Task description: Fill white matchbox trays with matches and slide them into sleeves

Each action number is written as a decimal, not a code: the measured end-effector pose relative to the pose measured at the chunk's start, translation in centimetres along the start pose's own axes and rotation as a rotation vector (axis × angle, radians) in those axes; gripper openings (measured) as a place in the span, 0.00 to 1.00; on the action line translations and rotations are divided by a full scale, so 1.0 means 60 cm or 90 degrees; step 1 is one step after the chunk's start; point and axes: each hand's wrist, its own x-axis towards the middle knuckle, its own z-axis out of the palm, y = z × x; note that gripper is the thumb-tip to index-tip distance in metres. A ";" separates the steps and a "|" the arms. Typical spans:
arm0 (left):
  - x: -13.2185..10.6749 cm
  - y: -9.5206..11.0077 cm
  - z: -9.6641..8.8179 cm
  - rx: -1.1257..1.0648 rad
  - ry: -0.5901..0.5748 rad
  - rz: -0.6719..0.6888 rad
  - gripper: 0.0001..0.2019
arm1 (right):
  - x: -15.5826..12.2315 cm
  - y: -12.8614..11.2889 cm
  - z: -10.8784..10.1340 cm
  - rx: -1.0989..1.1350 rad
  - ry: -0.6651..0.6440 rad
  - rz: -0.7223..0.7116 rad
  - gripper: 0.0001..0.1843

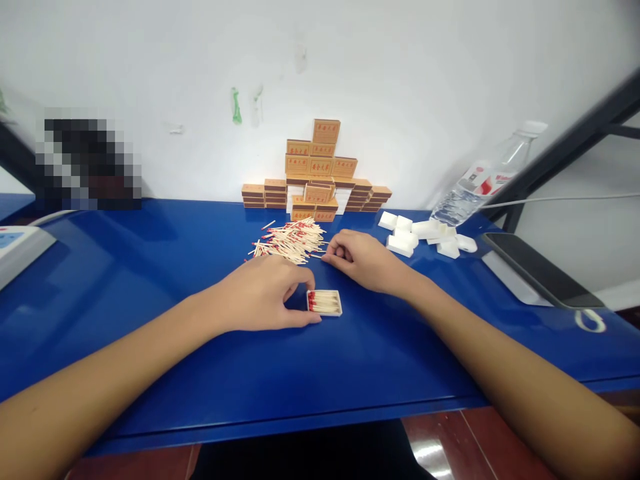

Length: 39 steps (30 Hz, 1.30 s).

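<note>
A small white matchbox tray [341, 311] lies on the blue table, filled with red-tipped matches [326, 301], their heads to the left. My left hand [267, 293] grips its left end between thumb and fingers. Behind that hand spreads a loose pile of matches [295, 239], heads pointing various ways. At the pile's right edge, my right hand [363, 257] has thumb and index finger pinched on a match [317, 256], whose thin stick pokes out to the left. The other fingers of that hand are curled in.
Brown and orange matchboxes [321, 167] are stacked against the wall behind the pile. White empty-looking trays [400, 233] lie at the right, near a tilted plastic bottle [480, 180]. A dark phone-like slab [543, 267] rests further right. A white device [25, 250] stands at far left.
</note>
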 end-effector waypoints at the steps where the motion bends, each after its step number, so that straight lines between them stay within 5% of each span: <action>1: 0.000 -0.004 0.000 0.011 0.009 -0.001 0.16 | -0.001 0.000 -0.002 -0.003 -0.005 -0.002 0.08; 16: 0.001 -0.015 -0.003 0.061 0.032 -0.020 0.16 | 0.004 0.016 -0.009 -0.012 -0.044 0.002 0.06; 22: 0.004 -0.017 -0.005 0.088 0.055 -0.050 0.17 | -0.013 -0.009 -0.035 0.069 -0.045 -0.069 0.08; 28: 0.005 -0.017 -0.006 0.083 0.056 -0.058 0.18 | -0.033 -0.045 -0.025 0.090 -0.126 -0.139 0.09; 39: -0.003 -0.006 -0.004 0.037 0.025 0.003 0.17 | -0.032 -0.055 -0.034 0.088 -0.065 -0.155 0.05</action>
